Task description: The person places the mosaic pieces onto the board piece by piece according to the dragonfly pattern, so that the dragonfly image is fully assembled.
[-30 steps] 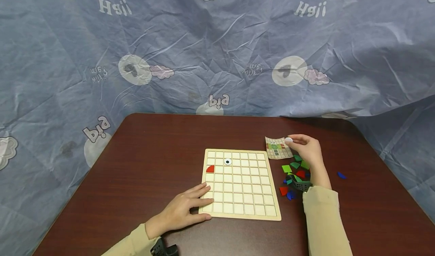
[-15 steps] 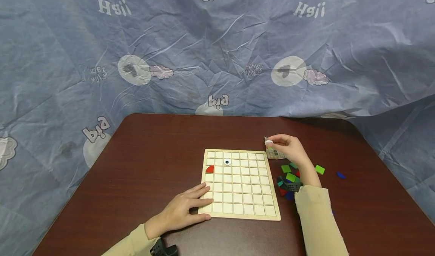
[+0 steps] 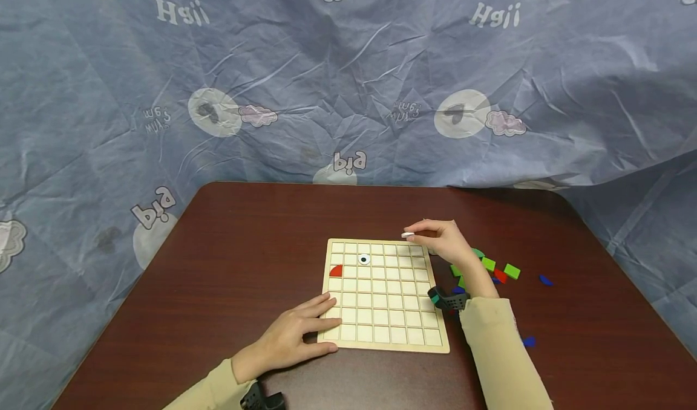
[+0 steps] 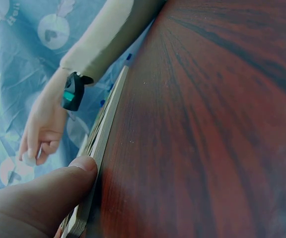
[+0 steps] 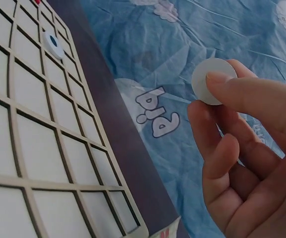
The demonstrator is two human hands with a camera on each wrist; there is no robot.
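Observation:
My right hand [image 3: 443,240] pinches a plain white round disc [image 5: 202,82] between thumb and fingers, above the far right edge of a pale wooden grid board [image 3: 389,301]. The disc is held up from the board, not touching it. My left hand [image 3: 288,337] rests with spread fingers on the board's near left edge. In the left wrist view its thumb [image 4: 58,193] lies against the board's side. On the grid sit a white eye disc [image 3: 363,259] with a black dot and, farther left, a red quarter-circle piece [image 3: 336,271].
Right of the board lies a loose pile of green pieces [image 3: 488,264], red and blue ones, partly hidden by my right arm. Two blue pieces lie farther out. The picture card [image 5: 165,232] is mostly hidden behind my right hand. A patterned blue cloth [image 3: 348,83] hangs behind the table.
My right hand has moved left with the white disc, from beside the picture card to above the board's far right edge. My left hand has stayed in place.

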